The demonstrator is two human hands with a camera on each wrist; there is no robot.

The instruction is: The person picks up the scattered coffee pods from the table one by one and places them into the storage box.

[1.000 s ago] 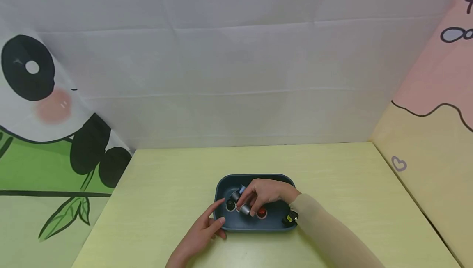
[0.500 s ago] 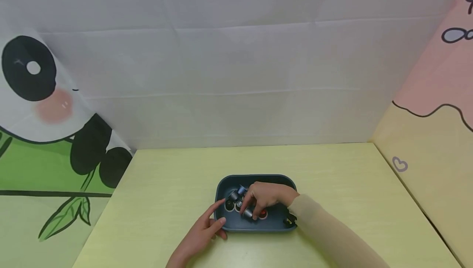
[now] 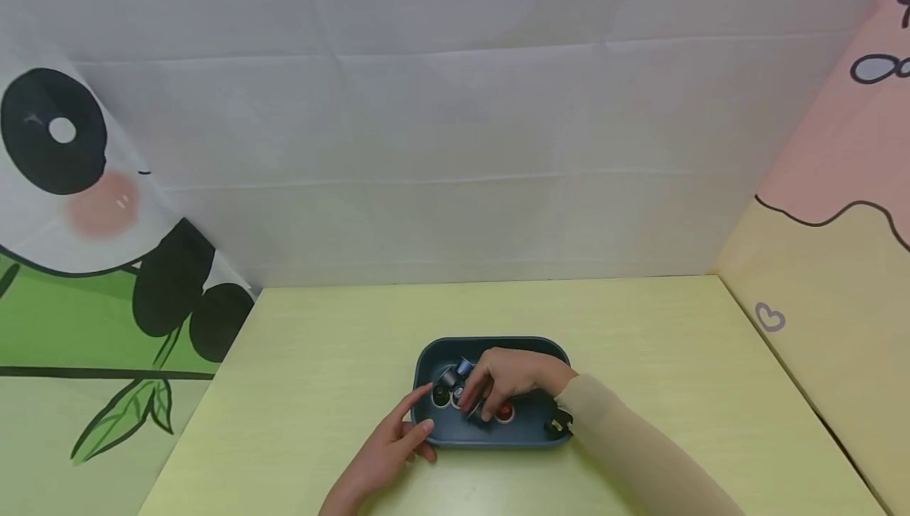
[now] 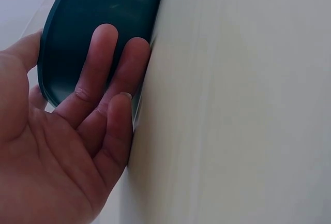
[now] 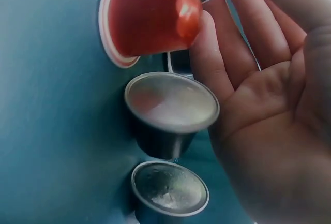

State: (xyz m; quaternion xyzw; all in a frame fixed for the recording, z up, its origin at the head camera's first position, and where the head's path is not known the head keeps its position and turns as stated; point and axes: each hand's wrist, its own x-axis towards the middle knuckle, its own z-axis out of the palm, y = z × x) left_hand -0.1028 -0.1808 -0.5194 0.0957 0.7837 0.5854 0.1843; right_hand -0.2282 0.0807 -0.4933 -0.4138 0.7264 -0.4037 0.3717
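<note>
A dark blue tray (image 3: 498,443) holds several coffee capsules. My right hand (image 3: 519,372) reaches over it, thumb and fingertips pinching a dark grey coffee capsule (image 3: 476,413) low in the tray; the fingers partly hide it. Just right of that stands a red capsule (image 3: 505,412), seen larger in the right wrist view beside two foil-lidded capsules (image 5: 173,102). A black capsule (image 3: 441,397), a silver-topped one (image 3: 458,397) and a blue one (image 3: 465,367) sit on the left. My left hand (image 3: 387,445) rests against the tray's left end, fingers loosely extended along its wall.
At the tray's right end lies a small black item with yellow marks (image 3: 558,423), partly behind the right sleeve. The pale yellow table (image 3: 341,334) meets a white cloth backdrop (image 3: 462,224), with printed panels at both sides.
The right hand has shifted slightly right and toward the tray's front with the grey capsule, uncovering the silver-topped capsule beside the black one. The left hand stays at the tray's end.
</note>
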